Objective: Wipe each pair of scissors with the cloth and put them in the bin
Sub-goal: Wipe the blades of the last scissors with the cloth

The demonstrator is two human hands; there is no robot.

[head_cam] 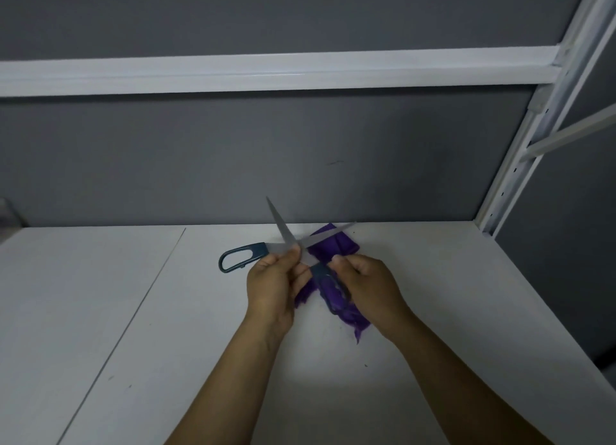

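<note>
A dark grey wall panel (233, 151) fills the upper half of the head view, above a flat white tabletop (433, 294) crossed by a thin diagonal seam (140, 304). A white horizontal rail (266, 72) runs across the wall and meets a white slotted metal upright (520, 164) that stands at the table's far right corner. Two bare forearms reach in from the bottom edge toward the middle of the table. The left hand (273, 281) has its fingers curled, with thumb and fingertips pinching a blade close to the pivot. The right hand (370, 284) is closed as well, its fingers wrapped over the nearer handle loop. A crumpled purple cloth (333, 244) lies beneath and between the two hands, one end showing beyond them near the wall and the other trailing toward the camera; whether the right hand also grips it cannot be told. The pair of steel-bladed scissors with dark teal plastic handles (286, 234) is held spread wide into a cross over the cloth. One blade points up and left against the wall and the other points right across the cloth's far end. The free handle loop (238, 258) juts out to the left, just beside the left hand.
</note>
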